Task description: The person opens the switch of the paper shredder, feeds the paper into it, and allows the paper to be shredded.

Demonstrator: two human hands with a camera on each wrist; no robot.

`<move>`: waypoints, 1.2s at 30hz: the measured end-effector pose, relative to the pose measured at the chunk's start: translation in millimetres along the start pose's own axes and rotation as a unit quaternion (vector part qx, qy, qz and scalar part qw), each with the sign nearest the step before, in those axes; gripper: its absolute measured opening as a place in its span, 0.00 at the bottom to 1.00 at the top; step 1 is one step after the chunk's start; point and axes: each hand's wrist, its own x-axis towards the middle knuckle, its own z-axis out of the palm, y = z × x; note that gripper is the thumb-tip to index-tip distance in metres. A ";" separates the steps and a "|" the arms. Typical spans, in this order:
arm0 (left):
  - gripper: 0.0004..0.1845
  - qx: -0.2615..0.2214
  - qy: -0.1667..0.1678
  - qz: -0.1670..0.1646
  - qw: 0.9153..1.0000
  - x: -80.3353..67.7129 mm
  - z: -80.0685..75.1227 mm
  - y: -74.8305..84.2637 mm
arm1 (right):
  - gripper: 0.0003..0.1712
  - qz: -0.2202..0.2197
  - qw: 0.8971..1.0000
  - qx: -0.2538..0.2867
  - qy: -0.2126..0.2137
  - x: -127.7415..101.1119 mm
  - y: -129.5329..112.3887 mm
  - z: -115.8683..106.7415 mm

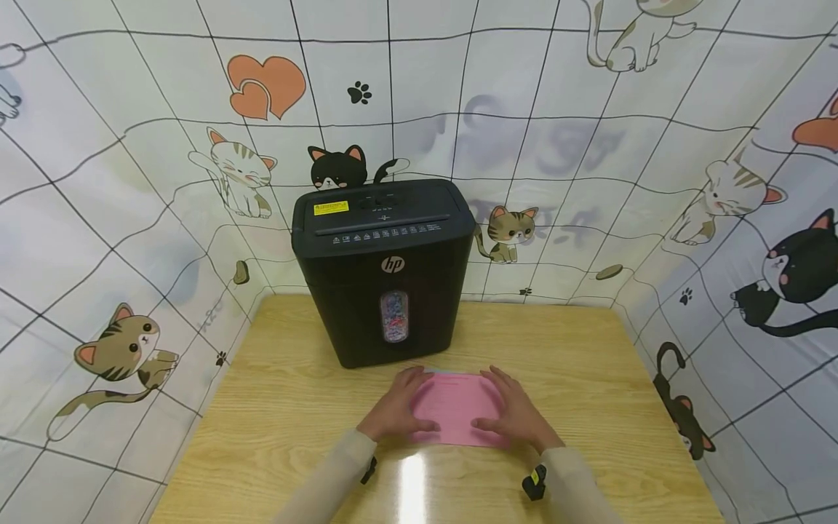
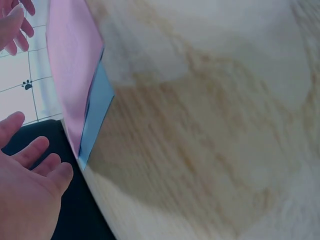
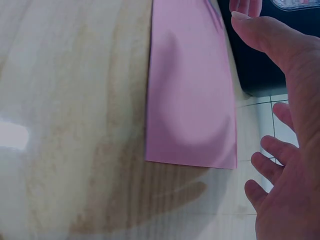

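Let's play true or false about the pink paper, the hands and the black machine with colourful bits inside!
1. Both hands rest on the pink paper. True: the left hand and the right hand lie flat on its sides.
2. The shredder is white. False: it is black.
3. The shredder's window shows colourful scraps. True.
4. The paper sticks out of the shredder's slot. False: it lies on the wooden table.
5. A blue sheet peeks from under the pink one. True, in the left wrist view.

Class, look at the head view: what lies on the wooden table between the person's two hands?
A flat pink paper sheet lies between the left hand and right hand; the head view shows both resting on its side edges.
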 end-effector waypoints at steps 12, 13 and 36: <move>0.55 0.014 -0.029 -0.011 0.999 -6.4 21.3 -7.6 | 0.64 0.019 1.000 -0.021 -0.009 -10.0 3.2 16.5; 0.55 0.018 -0.028 -0.010 0.999 -7.5 22.0 -7.1 | 0.64 0.019 0.999 -0.029 -0.009 -10.4 4.3 18.1; 0.52 0.046 -0.019 -0.008 0.999 -14.9 23.8 -3.4 | 0.62 -0.014 0.997 -0.074 0.008 -15.5 8.5 28.2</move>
